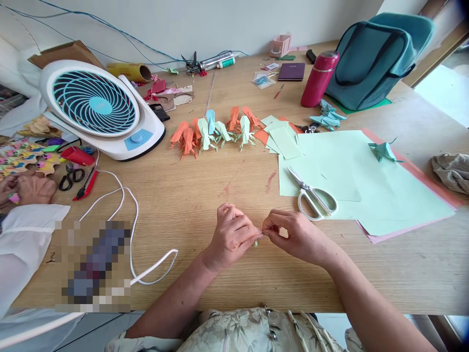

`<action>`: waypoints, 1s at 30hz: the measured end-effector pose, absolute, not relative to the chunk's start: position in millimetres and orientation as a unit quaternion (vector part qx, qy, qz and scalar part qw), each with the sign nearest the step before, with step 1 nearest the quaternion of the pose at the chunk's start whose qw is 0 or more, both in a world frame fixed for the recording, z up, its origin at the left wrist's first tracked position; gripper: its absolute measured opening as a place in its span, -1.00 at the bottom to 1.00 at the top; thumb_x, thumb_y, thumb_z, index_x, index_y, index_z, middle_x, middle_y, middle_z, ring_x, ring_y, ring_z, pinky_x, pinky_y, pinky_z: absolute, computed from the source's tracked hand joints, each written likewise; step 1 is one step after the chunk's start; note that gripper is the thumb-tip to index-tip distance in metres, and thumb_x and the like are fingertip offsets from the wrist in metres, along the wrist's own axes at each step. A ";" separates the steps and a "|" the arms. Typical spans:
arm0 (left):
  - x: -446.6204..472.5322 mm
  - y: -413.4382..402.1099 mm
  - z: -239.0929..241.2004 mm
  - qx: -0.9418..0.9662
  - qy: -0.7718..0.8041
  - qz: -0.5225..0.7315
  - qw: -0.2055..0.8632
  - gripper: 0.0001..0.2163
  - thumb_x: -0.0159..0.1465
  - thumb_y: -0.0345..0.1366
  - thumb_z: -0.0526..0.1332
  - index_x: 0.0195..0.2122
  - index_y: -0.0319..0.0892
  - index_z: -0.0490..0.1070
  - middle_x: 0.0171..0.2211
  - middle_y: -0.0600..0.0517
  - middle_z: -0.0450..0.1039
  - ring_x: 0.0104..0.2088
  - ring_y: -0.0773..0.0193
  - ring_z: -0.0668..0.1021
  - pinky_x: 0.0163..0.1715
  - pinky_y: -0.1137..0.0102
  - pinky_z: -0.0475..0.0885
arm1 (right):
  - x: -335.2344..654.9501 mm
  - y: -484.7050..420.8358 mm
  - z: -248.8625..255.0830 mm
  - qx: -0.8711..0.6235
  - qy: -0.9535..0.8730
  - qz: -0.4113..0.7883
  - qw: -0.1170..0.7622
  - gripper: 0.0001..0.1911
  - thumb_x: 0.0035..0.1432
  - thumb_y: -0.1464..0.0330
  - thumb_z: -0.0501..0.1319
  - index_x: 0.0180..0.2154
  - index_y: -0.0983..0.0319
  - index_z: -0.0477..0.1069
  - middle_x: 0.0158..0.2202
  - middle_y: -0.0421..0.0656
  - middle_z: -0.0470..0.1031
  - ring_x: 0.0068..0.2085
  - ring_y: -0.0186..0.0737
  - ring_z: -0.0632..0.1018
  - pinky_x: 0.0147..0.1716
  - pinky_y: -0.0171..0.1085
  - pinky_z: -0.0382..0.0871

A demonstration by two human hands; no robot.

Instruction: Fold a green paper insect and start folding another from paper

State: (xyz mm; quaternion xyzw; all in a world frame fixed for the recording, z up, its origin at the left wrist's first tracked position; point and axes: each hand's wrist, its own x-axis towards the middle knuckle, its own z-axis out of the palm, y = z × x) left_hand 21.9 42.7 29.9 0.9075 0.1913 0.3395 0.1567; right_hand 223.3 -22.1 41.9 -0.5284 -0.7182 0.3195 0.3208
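Observation:
Near the front of the wooden table, my left hand (235,235) is closed on a small piece of light green paper (256,243), and only a tip of it shows below the fingers. My right hand (295,233) meets it there, thumb and forefinger pinched together at the same spot. Whatever lies between the right fingertips is too small to make out. White-handled scissors (318,199) lie with blades apart just beyond my right hand, partly on large light green sheets (395,200). Farther off stands a row of folded paper figures in orange (188,142), pale green (245,133) and blue (210,121).
A white fan (146,129) stands at the back left, its white cable (137,220) looping over the table. At the left edge a co-worker's hands (36,188) hold something small. Cut paper slips (284,142), a pink bottle (319,80) and a teal bag (370,73) are at the back right.

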 end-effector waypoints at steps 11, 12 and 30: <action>23.2 42.5 28.3 0.866 0.221 0.385 0.232 -0.93 0.32 -0.32 0.27 -0.33 -0.09 0.50 -0.48 0.10 0.51 -0.32 0.27 0.40 -0.07 0.22 0.25 | 227.7 -23.5 49.6 -0.503 -0.694 0.372 0.357 -0.93 0.23 0.48 0.22 -0.26 0.22 0.46 -0.31 -0.17 0.50 -0.31 -0.29 0.51 -0.27 -0.28 0.41; 23.1 42.4 28.8 0.862 0.225 0.387 0.237 -0.93 0.33 -0.30 0.27 -0.33 -0.09 0.50 -0.47 0.10 0.50 -0.32 0.26 0.40 -0.09 0.23 0.27 | 227.4 -23.7 48.9 -0.504 -0.696 0.368 0.356 -0.95 0.22 0.47 0.24 -0.27 0.23 0.47 -0.31 -0.17 0.50 -0.31 -0.28 0.51 -0.27 -0.27 0.41; 25.7 36.8 33.3 0.864 0.241 0.384 0.219 -0.91 0.33 -0.33 0.24 -0.34 -0.11 0.46 -0.44 0.07 0.52 -0.30 0.24 0.42 -0.08 0.22 0.29 | 219.3 -24.1 43.7 -0.484 -0.714 0.286 0.418 -0.89 0.24 0.51 0.20 -0.33 0.21 0.40 -0.39 -0.19 0.43 -0.36 -0.30 0.47 -0.36 -0.29 0.36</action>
